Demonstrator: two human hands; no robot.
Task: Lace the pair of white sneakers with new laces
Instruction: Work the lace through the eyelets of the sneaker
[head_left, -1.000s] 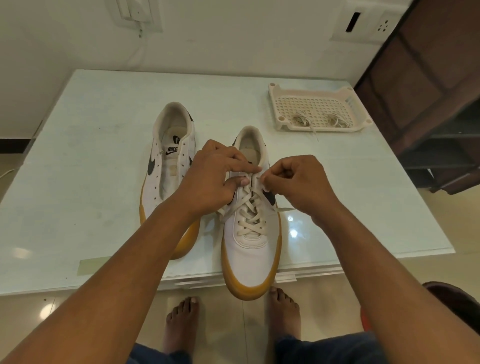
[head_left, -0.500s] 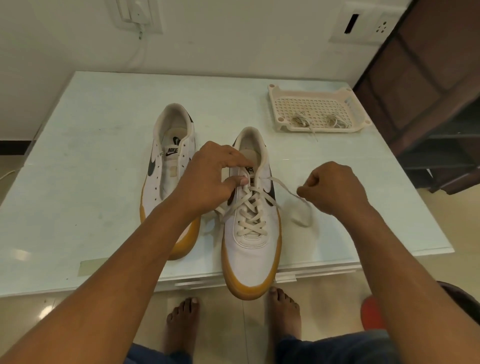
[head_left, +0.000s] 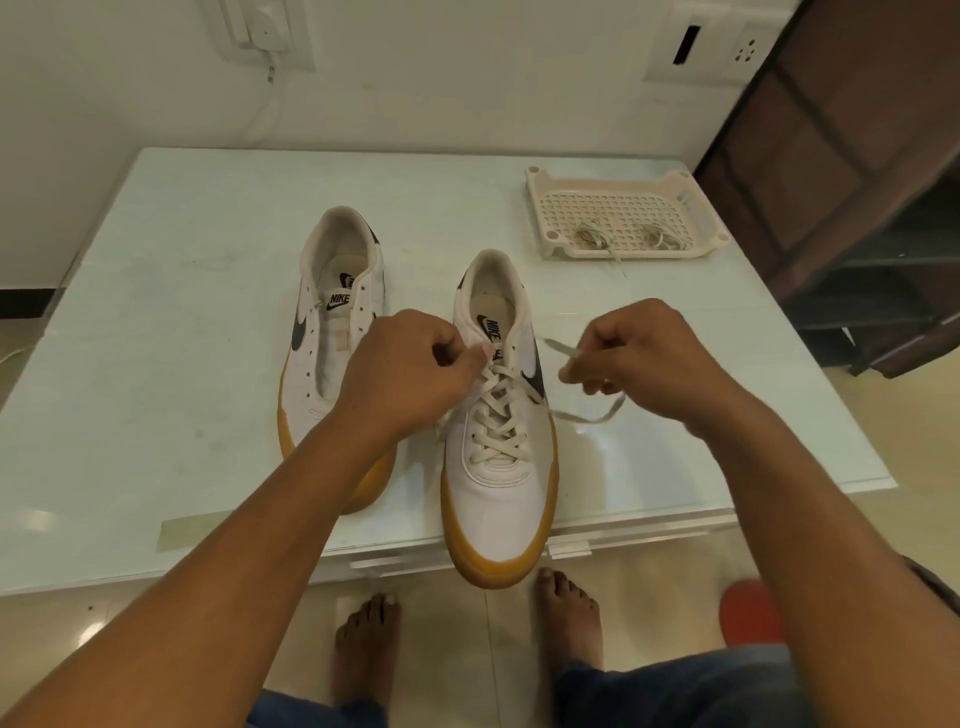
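Two white sneakers with gum soles stand on the pale table (head_left: 171, 364). The left sneaker (head_left: 332, 332) has no lace. The right sneaker (head_left: 501, 467) is laced with a cream lace (head_left: 496, 415) most of the way up, and its toe hangs over the table's front edge. My left hand (head_left: 410, 371) pinches the lace at the sneaker's upper left eyelets. My right hand (head_left: 639, 358) pinches the lace's free end just right of the sneaker, and slack loops down onto the table.
A cream perforated tray (head_left: 623, 205) at the back right holds two bundled laces (head_left: 595, 236). A dark wooden shelf (head_left: 857, 208) stands to the right of the table. My bare feet (head_left: 566, 618) are on the tiled floor below the table's front edge.
My right hand drew the lace end out to the right, then came back toward the sneaker, leaving slack on the table. My left hand stayed at the upper eyelets.
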